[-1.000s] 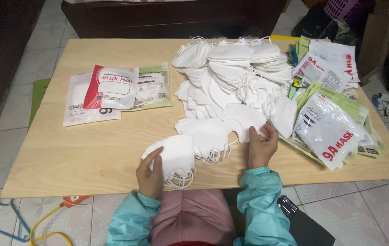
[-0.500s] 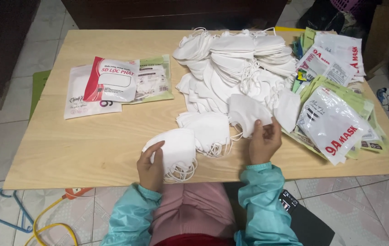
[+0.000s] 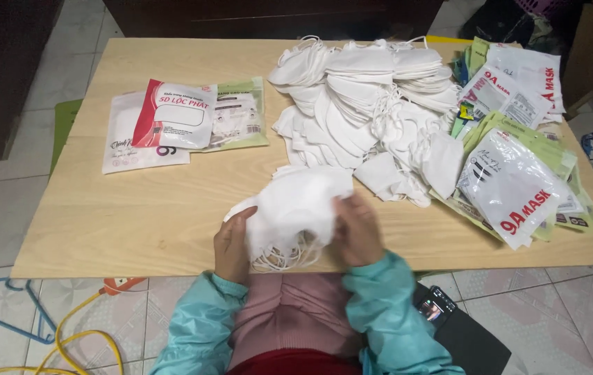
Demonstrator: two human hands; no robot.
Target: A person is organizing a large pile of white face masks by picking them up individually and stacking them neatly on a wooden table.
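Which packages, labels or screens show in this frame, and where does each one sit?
Red-and-white flat pouch: left part of the wooden table, on top of two others.
White flat pouch: under it, at far left.
Green-edged clear pouch: beside the red one, to its right.
Fanned stack of white and green pouches with red print: table's right edge.
Dark phone with lit screen: on a black surface below the table edge, by the right sleeve.
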